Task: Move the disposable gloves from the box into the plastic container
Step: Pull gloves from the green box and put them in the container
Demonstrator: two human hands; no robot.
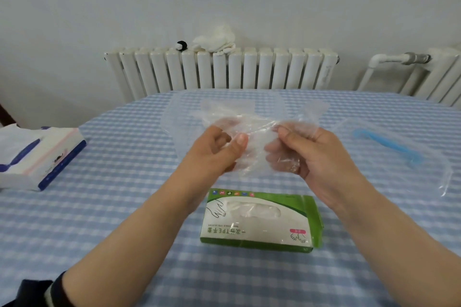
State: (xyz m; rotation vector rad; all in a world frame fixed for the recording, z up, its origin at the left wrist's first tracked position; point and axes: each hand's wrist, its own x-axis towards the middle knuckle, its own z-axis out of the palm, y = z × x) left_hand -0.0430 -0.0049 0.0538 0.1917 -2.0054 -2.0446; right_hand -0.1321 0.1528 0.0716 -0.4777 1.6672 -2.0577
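Observation:
A green and white box of disposable gloves [259, 219] lies flat on the checked tablecloth, its oval opening showing clear gloves inside. Above it, both hands hold a bunch of thin transparent gloves [249, 117] in the air. My left hand [214, 149] pinches the plastic between thumb and fingers. My right hand [311, 152] grips the other side, with film draped over its fingers. A clear plastic zip bag with a blue seal strip [389, 147] lies flat on the table to the right.
A white and blue tissue pack [40, 157] sits at the table's left edge. The blue checked tablecloth [119, 207] covers the table. Behind the far edge stands a white radiator [224, 70] with a white cloth on top.

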